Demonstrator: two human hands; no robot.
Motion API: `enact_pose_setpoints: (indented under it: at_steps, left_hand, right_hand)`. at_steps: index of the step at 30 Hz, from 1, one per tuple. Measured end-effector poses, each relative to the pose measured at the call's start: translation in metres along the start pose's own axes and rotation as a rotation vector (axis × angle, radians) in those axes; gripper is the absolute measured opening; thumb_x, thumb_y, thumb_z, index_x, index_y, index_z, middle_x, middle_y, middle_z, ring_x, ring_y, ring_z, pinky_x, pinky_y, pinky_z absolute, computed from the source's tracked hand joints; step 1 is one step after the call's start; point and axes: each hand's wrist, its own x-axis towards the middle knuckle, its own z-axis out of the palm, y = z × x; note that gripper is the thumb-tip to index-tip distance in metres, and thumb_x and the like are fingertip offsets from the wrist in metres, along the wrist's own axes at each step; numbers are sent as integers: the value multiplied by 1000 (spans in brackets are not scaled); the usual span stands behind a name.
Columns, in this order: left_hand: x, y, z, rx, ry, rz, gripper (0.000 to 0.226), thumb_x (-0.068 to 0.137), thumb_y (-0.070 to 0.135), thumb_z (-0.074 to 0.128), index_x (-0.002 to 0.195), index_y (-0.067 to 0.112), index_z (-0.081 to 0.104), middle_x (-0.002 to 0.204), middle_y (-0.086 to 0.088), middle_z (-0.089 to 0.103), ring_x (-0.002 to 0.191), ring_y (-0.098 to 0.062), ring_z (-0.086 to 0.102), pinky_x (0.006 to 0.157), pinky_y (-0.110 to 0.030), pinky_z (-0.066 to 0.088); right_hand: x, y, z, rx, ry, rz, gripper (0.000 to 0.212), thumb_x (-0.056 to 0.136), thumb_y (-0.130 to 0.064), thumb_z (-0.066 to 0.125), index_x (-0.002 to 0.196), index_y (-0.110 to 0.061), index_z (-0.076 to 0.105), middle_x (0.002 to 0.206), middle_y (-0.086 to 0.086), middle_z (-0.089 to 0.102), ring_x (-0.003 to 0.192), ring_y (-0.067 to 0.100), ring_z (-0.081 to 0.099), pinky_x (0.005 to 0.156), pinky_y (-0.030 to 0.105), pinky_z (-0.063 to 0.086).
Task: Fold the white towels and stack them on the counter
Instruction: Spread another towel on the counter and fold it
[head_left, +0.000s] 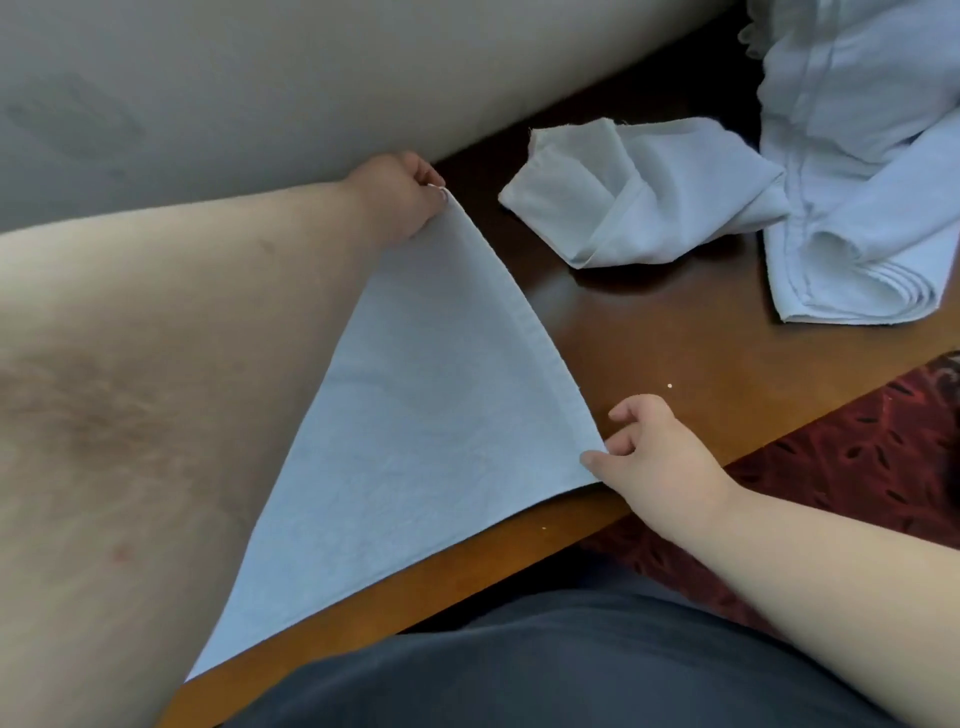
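Towel in work: a white towel (431, 441) lies spread flat on the dark wooden table (675, 338), its near edge running along the table's near edge, its left part hidden under the left forearm.
Left hand (400, 197): its grip pinches the towel's far corner, close to the table's far edge where the pale wall (260, 78) meets it.
Right hand (660, 452): thumb and forefinger pinch the towel's near right corner at the table's near edge; the other fingers are loosely curled above the wood.
Second towel (644, 192): crumpled, loosely folded, on the table toward the far edge, apart from the spread towel.
Towel heap (857, 182): more white cloth bunched at the table's far right corner, touching the crumpled towel.
Floor: red patterned carpet (857, 467) past the near edge.
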Motion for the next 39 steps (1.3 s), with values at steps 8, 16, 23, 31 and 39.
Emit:
enact_pose_setpoints:
  at_steps: [8, 16, 23, 31, 39]
  left_hand:
    - [-60, -21, -65, -494, 87, -240, 22, 84, 35, 73, 94, 18, 64, 94, -1, 67, 80, -10, 70, 69, -27, 59]
    - [-151, -127, -161, -839, 247, -300, 17, 87, 5, 55, 96, 17, 63, 97, -4, 69, 86, -18, 71, 62, -25, 56]
    - [-220, -242, -224, -883, 330, -301, 31, 83, 7, 63, 111, 20, 58, 103, -4, 67, 83, -16, 72, 61, -28, 58]
    - [-265, -344, -272, -887, 445, -310, 34, 77, 15, 61, 109, 28, 58, 108, -2, 67, 91, -18, 70, 71, -34, 60]
    - [-275, -448, -244, -415, 509, -418, 33, 92, 13, 51, 124, 16, 53, 82, 8, 47, 62, -7, 47, 39, -7, 36]
  right_hand:
    - [-32, -79, 30, -4, -459, -213, 8, 84, -33, 73, 87, -30, 66, 65, -12, 67, 58, 1, 61, 50, 12, 44]
    - [-92, -163, 121, -231, -748, -364, 7, 81, -27, 68, 82, -27, 61, 67, -11, 70, 55, 3, 57, 59, 22, 44]
    - [-145, -228, 224, -330, -848, -415, 7, 81, -23, 65, 81, -26, 59, 66, -9, 69, 52, 2, 55, 50, 10, 40]
    - [-180, -293, 340, -395, -949, -478, 5, 76, -23, 62, 80, -26, 59, 65, -6, 66, 56, 10, 55, 56, 29, 44]
    - [-169, -298, 446, -697, -934, -606, 11, 84, -22, 62, 94, -18, 60, 88, -4, 66, 74, 12, 57, 63, 26, 48]
